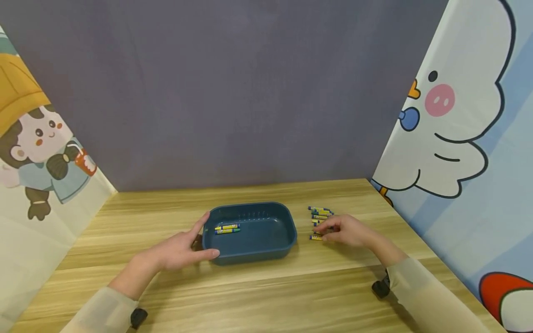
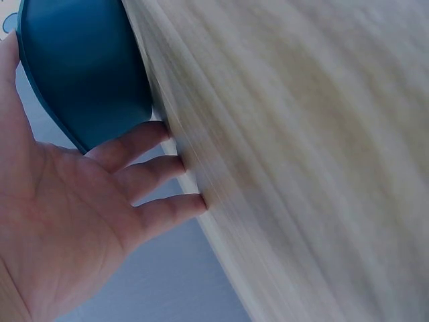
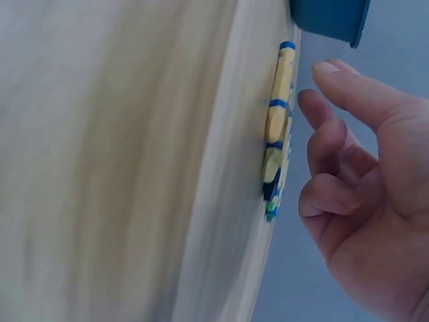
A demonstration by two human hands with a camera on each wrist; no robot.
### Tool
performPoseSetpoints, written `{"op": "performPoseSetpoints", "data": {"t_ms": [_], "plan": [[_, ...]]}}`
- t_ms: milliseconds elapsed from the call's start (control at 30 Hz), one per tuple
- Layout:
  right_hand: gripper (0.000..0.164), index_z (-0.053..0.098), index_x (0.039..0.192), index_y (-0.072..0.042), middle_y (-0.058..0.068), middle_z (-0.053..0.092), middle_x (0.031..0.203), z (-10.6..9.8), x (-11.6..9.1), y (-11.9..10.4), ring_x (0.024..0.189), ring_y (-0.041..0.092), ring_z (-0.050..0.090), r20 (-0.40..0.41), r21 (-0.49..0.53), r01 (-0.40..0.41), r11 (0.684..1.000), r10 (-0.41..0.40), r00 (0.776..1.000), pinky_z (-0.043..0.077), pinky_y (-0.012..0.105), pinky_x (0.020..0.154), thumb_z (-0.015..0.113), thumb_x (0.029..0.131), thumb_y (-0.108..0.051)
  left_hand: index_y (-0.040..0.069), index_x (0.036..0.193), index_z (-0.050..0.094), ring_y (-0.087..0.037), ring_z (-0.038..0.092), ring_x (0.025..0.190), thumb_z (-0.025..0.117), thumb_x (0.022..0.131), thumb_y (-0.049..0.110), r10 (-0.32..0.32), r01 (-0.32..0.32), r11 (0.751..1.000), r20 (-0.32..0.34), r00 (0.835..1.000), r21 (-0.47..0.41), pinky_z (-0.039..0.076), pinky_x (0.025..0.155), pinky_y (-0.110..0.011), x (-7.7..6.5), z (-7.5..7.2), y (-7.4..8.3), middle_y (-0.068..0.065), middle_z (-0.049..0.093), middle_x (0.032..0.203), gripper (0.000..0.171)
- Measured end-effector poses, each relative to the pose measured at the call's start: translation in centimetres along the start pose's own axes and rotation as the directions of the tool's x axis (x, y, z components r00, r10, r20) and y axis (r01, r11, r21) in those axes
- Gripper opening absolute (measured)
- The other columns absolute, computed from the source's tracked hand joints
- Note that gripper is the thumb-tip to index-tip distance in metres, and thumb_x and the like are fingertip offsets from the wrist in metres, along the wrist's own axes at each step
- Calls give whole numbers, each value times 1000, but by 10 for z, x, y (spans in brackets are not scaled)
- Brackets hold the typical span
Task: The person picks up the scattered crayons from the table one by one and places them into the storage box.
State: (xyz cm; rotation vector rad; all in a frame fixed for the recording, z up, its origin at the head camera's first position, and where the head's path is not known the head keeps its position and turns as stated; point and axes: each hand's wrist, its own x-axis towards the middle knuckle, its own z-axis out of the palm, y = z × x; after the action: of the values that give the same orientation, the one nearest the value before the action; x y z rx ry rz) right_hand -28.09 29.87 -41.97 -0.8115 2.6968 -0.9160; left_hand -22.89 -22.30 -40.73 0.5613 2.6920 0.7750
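A dark blue rectangular tray (image 1: 254, 257) sits on the table, holding two crayons side by side, one yellow-tipped (image 1: 227, 227) and one green-tipped (image 1: 227, 231). My left hand (image 1: 179, 249) rests against the tray's left end, thumb and forefinger spread along its rim. In the left wrist view, the other fingers (image 2: 151, 176) stretch down towards the tabletop. To the tray's right lie several crayons in yellow wrappers with blue bands (image 1: 319, 209). Over the nearer ones hovers my right hand (image 1: 347, 231), hiding some of them. In the right wrist view its thumb and fingers hold nothing, beside a crayon (image 3: 285, 67).
The wood-grain table (image 1: 266, 296) ends at a grey backdrop (image 1: 250, 92). Cartoon-printed panels stand at the left (image 1: 75, 208) and right (image 1: 458, 222). Each wrist has a small black device (image 1: 139, 318) strapped on.
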Motion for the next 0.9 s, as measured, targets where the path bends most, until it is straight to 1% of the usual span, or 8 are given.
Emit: {"op": "performPoseSetpoints", "data": {"t_ms": [67,133,233,300,433,500,667,900], "plan": [[28,83,129,-20,5,78,129,0,-3,3,100,6,65,10,-17,-22,1000,22,1000,53,25,79,82,101,-23,25,178,-7,-32,70,129,70,99,69,1,-1,1000,-1,1000,1,53,112,-60,0,0,0,-19,70,147,119],[26,84,127,-23,3,78,128,1,-5,5,105,8,67,13,-30,-28,999,29,999,54,26,82,82,101,-23,25,178,-7,-32,70,129,70,99,69,2,-2,1000,-4,1000,1,53,112,-60,0,0,0,-18,70,147,119],[25,84,126,-24,1,77,128,3,-7,7,108,10,69,14,-43,-17,999,18,1000,55,25,84,82,100,-22,26,178,-7,-34,69,130,70,99,69,4,-4,1000,-7,1000,3,52,113,-61,0,0,1,-18,70,147,119],[26,84,126,-22,2,77,127,4,-8,6,109,13,69,10,-50,3,999,-3,1000,56,26,86,82,100,-20,26,178,-7,-34,69,131,70,99,70,6,-6,1000,-11,1000,4,51,114,-61,0,0,1,-17,70,147,119],[27,84,126,-21,1,77,123,5,-7,3,106,12,68,7,-79,21,997,-21,1000,56,26,86,82,99,-18,26,178,-7,-33,69,130,70,99,69,6,-6,1000,-10,1000,0,51,113,-60,0,0,1,-16,71,146,119],[27,85,125,-20,0,76,120,5,-7,2,101,8,66,6,-89,21,996,-21,1000,55,26,83,83,99,-17,26,178,-7,-32,70,129,71,99,69,5,-5,1000,-9,1000,-2,52,112,-60,0,0,1,-16,70,146,119],[27,85,124,-21,-5,75,112,6,-6,1,94,1,62,-5,-131,28,991,-28,1000,53,25,79,84,97,-17,26,178,-7,-35,69,132,70,99,69,3,-3,1000,-10,1000,-3,51,113,-61,-1,0,1,-18,69,148,119],[28,85,125,-23,-9,72,104,8,-4,2,86,-1,56,-13,-163,31,986,-34,999,49,24,74,84,98,-17,27,178,-7,-37,68,133,70,99,70,0,0,1000,-15,1000,-3,50,115,-63,-2,0,2,-17,70,147,119]]}}
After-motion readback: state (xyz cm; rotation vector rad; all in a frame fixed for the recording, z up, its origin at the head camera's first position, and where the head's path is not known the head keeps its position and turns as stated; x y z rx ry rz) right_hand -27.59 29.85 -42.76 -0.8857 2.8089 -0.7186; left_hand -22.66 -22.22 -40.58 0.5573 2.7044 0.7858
